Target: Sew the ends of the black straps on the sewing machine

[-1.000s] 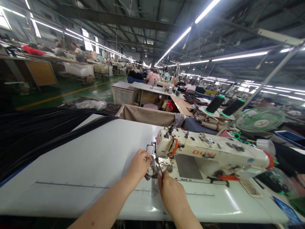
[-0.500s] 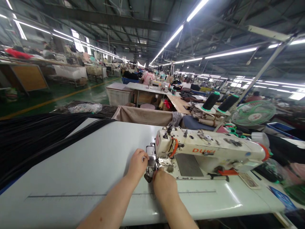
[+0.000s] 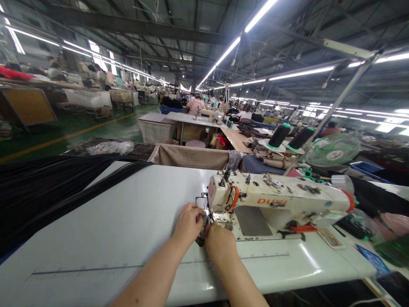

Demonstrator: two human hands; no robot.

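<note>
A white sewing machine with orange trim stands on the pale worktable. My left hand is at the left of its needle area, with fingers bent together over the metal parts beside the bed. Something small and dark shows at its fingertips, too small to name. My right hand is closed just in front of the presser foot area. Its fingertips are turned away, so what they grip is hidden. The two hands nearly meet at the machine's left end.
Long black strips lie across the table's left side. Behind the table is a beige cloth-lined bin. Black thread cones and a green fan stand at the right rear. A ruler scale runs along the front.
My left hand has moved slightly right and down, covering the shiny metal plate that showed before. My right hand stays almost in place. The whole view has shifted a little.
</note>
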